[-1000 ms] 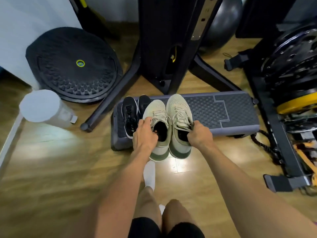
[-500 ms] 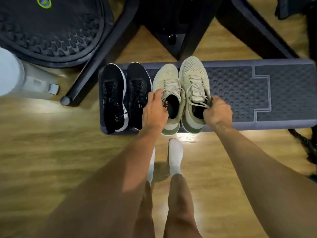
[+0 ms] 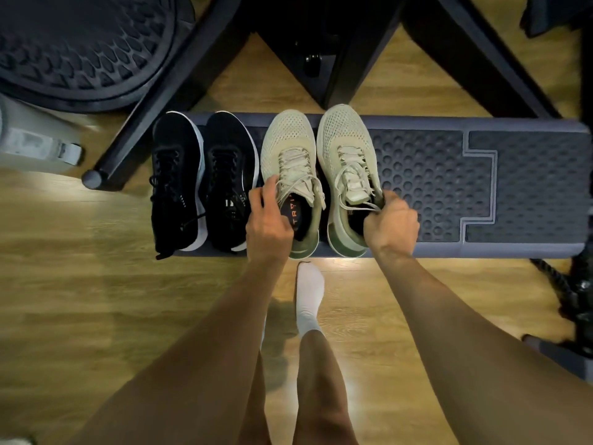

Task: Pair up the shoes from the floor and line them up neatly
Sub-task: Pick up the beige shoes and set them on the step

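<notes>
Two pairs of shoes stand side by side on a grey step platform [image 3: 433,175], toes pointing away from me. The black pair is on the left: one shoe [image 3: 175,175] at the platform's end, the other [image 3: 229,168] next to it. The beige pair is just to the right. My left hand [image 3: 268,226] holds the left beige shoe [image 3: 288,139] at its collar, thumb by the laces. My right hand [image 3: 391,223] grips the collar of the right beige shoe [image 3: 343,136], fingers curled into the opening. Both beige heels slightly overhang the near edge.
Black machine legs [image 3: 150,123] splay across the wooden floor behind the platform. A round black balance pad [image 3: 80,49] lies at the top left, a white container [image 3: 32,146] at the left edge. A dark rope [image 3: 552,277] trails at the right. My socked foot [image 3: 309,293] stands before the platform.
Both hands pushed the beige pair further onto the platform, next to the black pair. My head came closer and looks more steeply down.
</notes>
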